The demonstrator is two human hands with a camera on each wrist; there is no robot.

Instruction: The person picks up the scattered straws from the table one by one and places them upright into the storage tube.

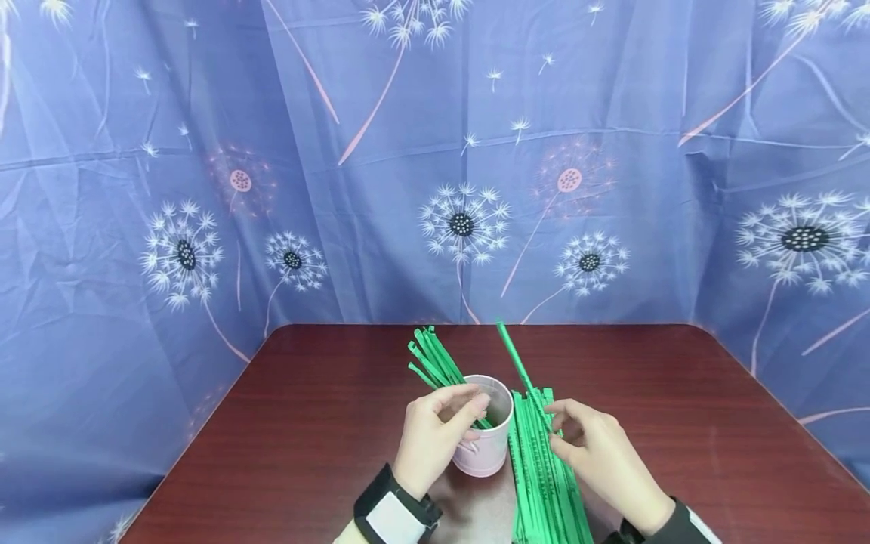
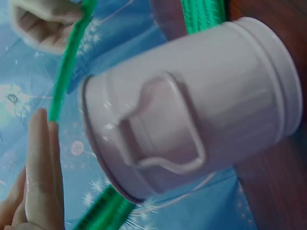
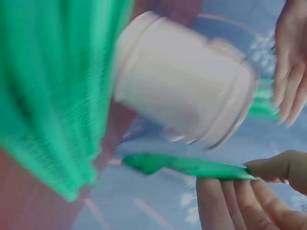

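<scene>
A pale pink pail (image 1: 481,452) with a wire-like side handle (image 2: 184,129) stands upright on the table, several thin green wrapped sticks (image 1: 435,355) leaning out of it to the left. Beside the rim is my left hand (image 1: 435,434), its fingers (image 2: 41,158) fairly straight and nothing seen in its grip. To the right of the pail lies a thick pile of similar green sticks (image 1: 547,483) with printing along them. Above that pile my right hand (image 1: 601,449) pinches one green stick (image 3: 192,165) between thumb and fingers, its far end slanting up and away.
The dark red-brown table (image 1: 326,423) has rounded far corners. Behind and along its sides hangs a blue curtain (image 1: 381,227) with a dandelion print. Black bands with pale patches circle both wrists, the left wristband (image 1: 397,510) showing most plainly.
</scene>
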